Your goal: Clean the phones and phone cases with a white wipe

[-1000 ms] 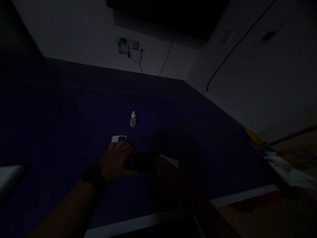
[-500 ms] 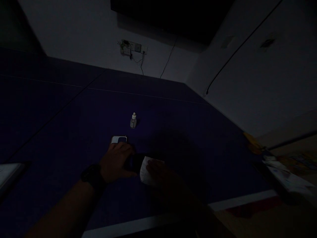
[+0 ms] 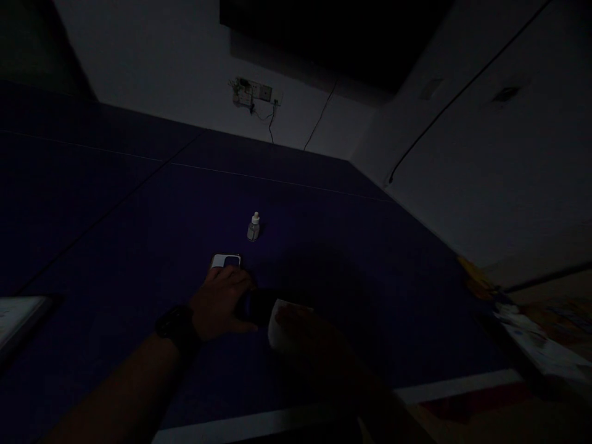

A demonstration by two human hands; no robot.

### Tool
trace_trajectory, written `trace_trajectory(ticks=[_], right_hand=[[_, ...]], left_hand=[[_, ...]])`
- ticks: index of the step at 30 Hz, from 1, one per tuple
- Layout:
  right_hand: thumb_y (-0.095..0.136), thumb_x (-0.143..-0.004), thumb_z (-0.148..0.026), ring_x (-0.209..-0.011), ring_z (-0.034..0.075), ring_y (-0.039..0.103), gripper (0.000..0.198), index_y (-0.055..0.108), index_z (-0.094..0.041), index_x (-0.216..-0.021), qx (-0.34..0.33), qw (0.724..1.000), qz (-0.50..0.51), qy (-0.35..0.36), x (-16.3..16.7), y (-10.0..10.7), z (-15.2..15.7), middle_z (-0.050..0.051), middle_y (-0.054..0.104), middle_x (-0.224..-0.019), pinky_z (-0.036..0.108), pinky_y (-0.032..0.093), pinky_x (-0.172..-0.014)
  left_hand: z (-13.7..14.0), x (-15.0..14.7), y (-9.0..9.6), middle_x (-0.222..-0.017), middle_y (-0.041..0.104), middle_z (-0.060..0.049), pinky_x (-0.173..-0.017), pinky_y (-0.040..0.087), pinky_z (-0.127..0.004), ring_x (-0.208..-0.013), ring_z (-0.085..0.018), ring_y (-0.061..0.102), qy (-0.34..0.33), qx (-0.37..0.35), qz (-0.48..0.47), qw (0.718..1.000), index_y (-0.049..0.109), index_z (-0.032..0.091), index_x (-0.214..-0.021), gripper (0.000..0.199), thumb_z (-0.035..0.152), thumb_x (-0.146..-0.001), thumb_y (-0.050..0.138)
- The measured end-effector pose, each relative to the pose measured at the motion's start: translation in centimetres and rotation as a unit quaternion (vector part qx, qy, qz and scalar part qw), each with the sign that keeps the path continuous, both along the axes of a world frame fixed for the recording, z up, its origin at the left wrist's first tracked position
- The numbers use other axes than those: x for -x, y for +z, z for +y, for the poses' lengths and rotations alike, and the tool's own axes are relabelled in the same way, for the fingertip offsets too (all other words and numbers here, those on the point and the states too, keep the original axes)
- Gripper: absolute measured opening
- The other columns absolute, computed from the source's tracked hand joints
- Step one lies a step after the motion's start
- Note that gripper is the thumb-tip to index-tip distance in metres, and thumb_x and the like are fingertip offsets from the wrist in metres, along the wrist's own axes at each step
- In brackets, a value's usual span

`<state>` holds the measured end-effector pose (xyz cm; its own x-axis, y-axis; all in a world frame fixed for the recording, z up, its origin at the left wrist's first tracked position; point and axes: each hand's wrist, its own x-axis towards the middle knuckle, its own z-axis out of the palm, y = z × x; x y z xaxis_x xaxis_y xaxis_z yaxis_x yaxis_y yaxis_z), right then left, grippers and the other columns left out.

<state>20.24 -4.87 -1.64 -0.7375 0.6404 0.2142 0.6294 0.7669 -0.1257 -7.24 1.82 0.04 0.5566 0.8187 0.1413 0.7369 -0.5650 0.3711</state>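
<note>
The scene is very dim. My left hand (image 3: 222, 302), with a dark watch on the wrist, spreads thumb and fingers around the left end of a dark flat object (image 3: 260, 306) on the blue table. What kind of object it is cannot be made out. Just beyond those fingers lies a phone-like thing (image 3: 224, 261) with a pale back, partly covered by the hand. In deep shadow, my right hand (image 3: 305, 330) presses a white cloth or tissue (image 3: 277, 336) against the dark object's right part. A small dropper bottle (image 3: 253, 228) with a white top stands upright farther back.
The blue table (image 3: 152, 216) has a pale front edge. At the left lies a white-topped flat item (image 3: 21, 317). Papers (image 3: 541, 339) and a yellow item (image 3: 474, 268) are at the right. Wall sockets (image 3: 254, 92) with cords and a dark screen (image 3: 324, 37) are behind.
The view has shifted slightly, so everything sits a little to the right. My right hand and the white cloth have moved slightly right along the dark object. My left hand stays in place.
</note>
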Motion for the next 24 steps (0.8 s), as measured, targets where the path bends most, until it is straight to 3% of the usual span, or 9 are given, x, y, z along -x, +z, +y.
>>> trace_trajectory(ticks=[2,5,8,12,16,19,24], right_hand=[[0.048,-0.099,-0.023,-0.144,0.024,0.041,0.06,0.032,-0.021,-0.156,-0.007,0.999,0.0,-0.031,-0.4,0.0,0.1,0.01,0.044,-0.156,0.045,0.043,-0.116],[0.051,-0.098,-0.029,-0.145,0.028,0.039,0.062,0.033,-0.014,-0.155,-0.022,0.998,0.008,-0.063,0.3,-0.4,0.3,0.015,0.042,-0.156,0.049,0.043,-0.115],[0.054,-0.096,-0.039,-0.148,0.03,0.033,0.07,0.031,-0.009,-0.155,-0.006,1.0,0.006,-0.022,2.3,-0.4,0.4,0.017,0.039,-0.158,0.049,0.04,-0.117],[0.053,-0.097,-0.038,-0.148,0.027,0.033,0.067,0.032,-0.013,-0.156,0.021,0.999,-0.008,0.038,3.3,0.3,0.6,0.012,0.04,-0.158,0.046,0.037,-0.12],[0.048,-0.098,-0.025,-0.145,0.024,0.04,0.06,0.032,-0.017,-0.156,-0.005,1.0,-0.006,0.02,2.3,0.4,1.0,0.011,0.045,-0.155,0.045,0.043,-0.116],[0.049,-0.097,-0.024,-0.146,0.027,0.038,0.065,0.027,-0.016,-0.158,-0.029,1.0,0.0,-0.001,2.6,-0.1,1.1,0.013,0.043,-0.156,0.049,0.043,-0.116],[0.049,-0.096,-0.022,-0.147,0.023,0.036,0.063,0.032,-0.014,-0.156,0.001,0.998,-0.031,0.063,2.5,0.0,1.4,0.011,0.042,-0.157,0.044,0.041,-0.118]], left_hand=[[-0.1,-0.1,0.2,-0.119,0.067,-0.005,-0.096,0.034,-0.048,-0.114,-0.032,0.053,0.0,0.001,0.002,1.0,0.063,0.024,-0.112,0.065,0.055,-0.059,0.087],[-0.2,-0.2,0.4,-0.117,0.067,-0.005,-0.096,0.034,-0.048,-0.114,-0.032,0.053,0.001,0.006,0.005,1.0,0.064,0.024,-0.11,0.062,0.051,-0.06,0.087],[-0.3,-0.4,0.6,-0.114,0.067,-0.005,-0.095,0.035,-0.047,-0.112,-0.032,0.053,0.006,0.006,0.003,1.0,0.065,0.024,-0.108,0.054,0.048,-0.064,0.084],[-0.3,-0.4,0.5,-0.113,0.067,-0.005,-0.096,0.035,-0.046,-0.112,-0.032,0.053,0.003,-0.006,-0.004,1.0,0.065,0.024,-0.108,0.051,0.044,-0.065,0.083],[-0.2,-0.3,0.4,-0.113,0.068,-0.006,-0.096,0.034,-0.047,-0.113,-0.033,0.053,0.001,-0.008,-0.006,1.0,0.066,0.024,-0.105,0.056,0.051,-0.061,0.085],[-0.2,-0.3,0.4,-0.112,0.068,-0.007,-0.094,0.034,-0.047,-0.112,-0.033,0.053,-0.003,-0.01,-0.007,1.0,0.066,0.023,-0.105,0.054,0.053,-0.063,0.083],[-0.1,-0.2,0.2,-0.112,0.067,-0.005,-0.094,0.034,-0.047,-0.112,-0.032,0.053,-0.006,-0.009,-0.006,1.0,0.066,0.023,-0.105,0.052,0.05,-0.063,0.082]])
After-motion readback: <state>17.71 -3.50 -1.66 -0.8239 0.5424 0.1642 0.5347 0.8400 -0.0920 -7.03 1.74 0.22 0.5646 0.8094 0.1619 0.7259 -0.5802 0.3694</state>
